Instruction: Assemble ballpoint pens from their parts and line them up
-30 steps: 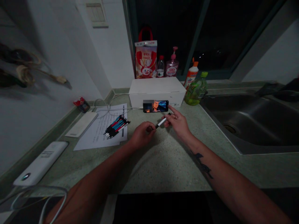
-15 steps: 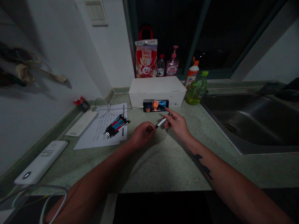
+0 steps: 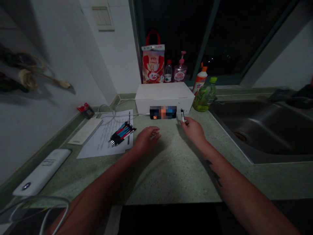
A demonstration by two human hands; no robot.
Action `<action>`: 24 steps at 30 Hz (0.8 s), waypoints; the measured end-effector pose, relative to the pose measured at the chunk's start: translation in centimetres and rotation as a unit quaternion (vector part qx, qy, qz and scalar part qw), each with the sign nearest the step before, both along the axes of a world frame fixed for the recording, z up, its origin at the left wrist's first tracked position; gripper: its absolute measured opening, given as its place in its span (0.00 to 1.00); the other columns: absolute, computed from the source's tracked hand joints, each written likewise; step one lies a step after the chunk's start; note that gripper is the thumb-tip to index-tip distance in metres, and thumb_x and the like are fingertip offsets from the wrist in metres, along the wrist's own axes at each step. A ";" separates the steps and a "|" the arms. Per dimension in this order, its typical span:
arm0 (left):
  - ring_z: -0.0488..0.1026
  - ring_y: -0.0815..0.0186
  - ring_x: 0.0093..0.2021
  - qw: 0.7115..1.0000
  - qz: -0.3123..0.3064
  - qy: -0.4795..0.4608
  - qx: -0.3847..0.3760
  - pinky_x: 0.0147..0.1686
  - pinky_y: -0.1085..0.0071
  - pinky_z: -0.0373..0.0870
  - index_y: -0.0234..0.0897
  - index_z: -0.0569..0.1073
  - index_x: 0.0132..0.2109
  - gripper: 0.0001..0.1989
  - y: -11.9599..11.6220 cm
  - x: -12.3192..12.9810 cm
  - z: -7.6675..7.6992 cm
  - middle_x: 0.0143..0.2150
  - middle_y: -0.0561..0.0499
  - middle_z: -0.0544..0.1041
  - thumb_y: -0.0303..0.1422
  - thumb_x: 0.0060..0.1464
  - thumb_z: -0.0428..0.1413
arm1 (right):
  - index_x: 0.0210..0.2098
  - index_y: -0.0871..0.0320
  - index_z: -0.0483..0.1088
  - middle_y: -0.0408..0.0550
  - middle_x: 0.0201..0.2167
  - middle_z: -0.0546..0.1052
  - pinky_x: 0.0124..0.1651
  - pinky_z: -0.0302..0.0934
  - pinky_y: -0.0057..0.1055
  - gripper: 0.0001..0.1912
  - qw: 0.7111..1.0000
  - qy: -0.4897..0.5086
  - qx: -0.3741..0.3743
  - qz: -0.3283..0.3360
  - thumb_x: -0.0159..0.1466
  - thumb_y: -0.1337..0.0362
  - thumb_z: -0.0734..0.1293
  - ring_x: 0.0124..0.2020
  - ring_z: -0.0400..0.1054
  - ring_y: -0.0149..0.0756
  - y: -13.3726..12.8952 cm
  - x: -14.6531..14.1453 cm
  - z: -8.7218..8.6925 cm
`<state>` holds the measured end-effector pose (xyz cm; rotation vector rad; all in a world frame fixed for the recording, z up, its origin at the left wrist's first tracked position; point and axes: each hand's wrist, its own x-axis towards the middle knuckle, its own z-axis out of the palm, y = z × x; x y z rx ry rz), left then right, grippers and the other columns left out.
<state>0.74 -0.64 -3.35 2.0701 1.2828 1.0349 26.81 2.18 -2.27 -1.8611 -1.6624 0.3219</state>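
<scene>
Between the fingers of my right hand (image 3: 194, 131) stands a white pen (image 3: 182, 116) with a black end pointing up, held near the right end of the phone. My left hand (image 3: 147, 138) hangs over the counter with loosely bent fingers apart and nothing visible in them. To its left, a bundle of black, blue and red pens (image 3: 121, 133) lies on printed paper sheets (image 3: 94, 143). A phone (image 3: 163, 113) leans sideways against a white box (image 3: 164, 91), a cable at its left end.
A steel sink (image 3: 264, 127) is set in the counter (image 3: 168, 173) at right. Bottles, including a green one (image 3: 205, 96), and a red-white bag (image 3: 153, 65) stand behind. At left lie a white power bank (image 3: 42, 171), a flat white box (image 3: 85, 130) and cables.
My hands have come apart. The pen has left my left hand and moved right in my right hand, turning from slanted to upright. My left fingers have loosened.
</scene>
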 end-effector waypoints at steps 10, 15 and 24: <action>0.79 0.48 0.53 0.942 0.165 0.291 -0.004 0.56 0.55 0.74 0.37 0.80 0.50 0.10 0.7 -3.2 3.7 0.50 0.38 0.83 0.32 0.65 0.58 | 0.57 0.62 0.77 0.66 0.52 0.82 0.46 0.69 0.40 0.20 0.982 -0.146 -0.099 -0.074 0.71 0.59 0.65 0.50 0.79 0.53 0.3 1.2 -0.1; 0.80 0.44 0.54 0.872 0.239 0.419 -0.082 0.51 0.54 0.76 0.33 0.81 0.50 0.13 0.7 -5.3 5.7 0.51 0.33 0.83 0.31 0.65 0.54 | 0.55 0.62 0.78 0.66 0.52 0.82 0.45 0.69 0.40 0.19 0.981 -0.161 -0.092 -0.065 0.71 0.63 0.63 0.49 0.79 0.53 0.4 1.5 -0.2; 0.82 0.45 0.52 0.846 0.215 0.470 -0.128 0.49 0.56 0.78 0.31 0.82 0.52 0.16 0.5 -5.5 5.0 0.50 0.28 0.84 0.26 0.65 0.51 | 0.57 0.63 0.77 0.68 0.53 0.81 0.46 0.68 0.42 0.20 0.981 -0.155 -0.096 -0.066 0.71 0.60 0.64 0.51 0.78 0.56 0.8 1.9 0.1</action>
